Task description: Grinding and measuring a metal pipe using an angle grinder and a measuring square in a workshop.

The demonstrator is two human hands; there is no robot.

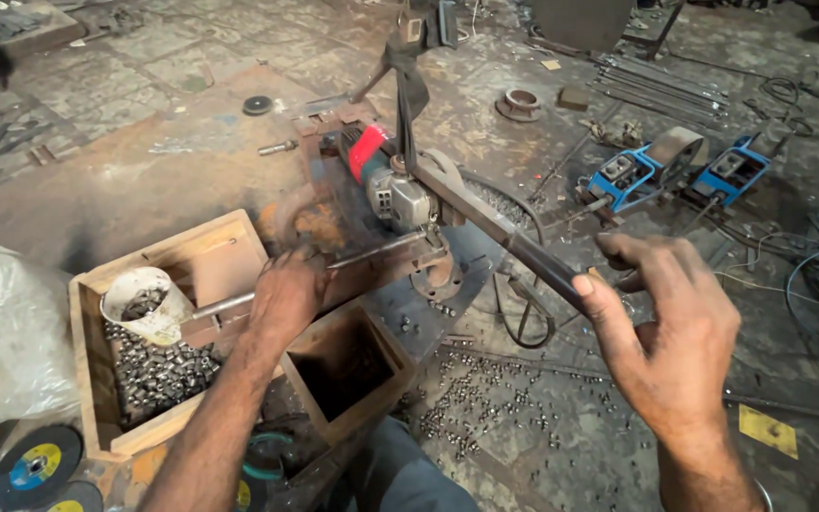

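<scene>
A chop-saw rig with a red and grey angle grinder point(386, 180) stands on a rusty metal stand. My right hand point(670, 327) grips the end of its long dark lever handle point(514, 248), thumb on top. My left hand point(286, 294) rests on the stand beside the cutting disc, pressing on a thin metal rod point(225, 305) that runs left over the wooden box. Its fingers are closed over the rod near the blade guard point(305, 213).
A wooden box point(92, 379) at left holds several small cut metal pieces and a white cup point(144, 303). An open wooden bin point(343, 370) sits below the stand. A white sack, cutting discs, blue machines point(627, 175), cables and scattered metal bits lie on the floor.
</scene>
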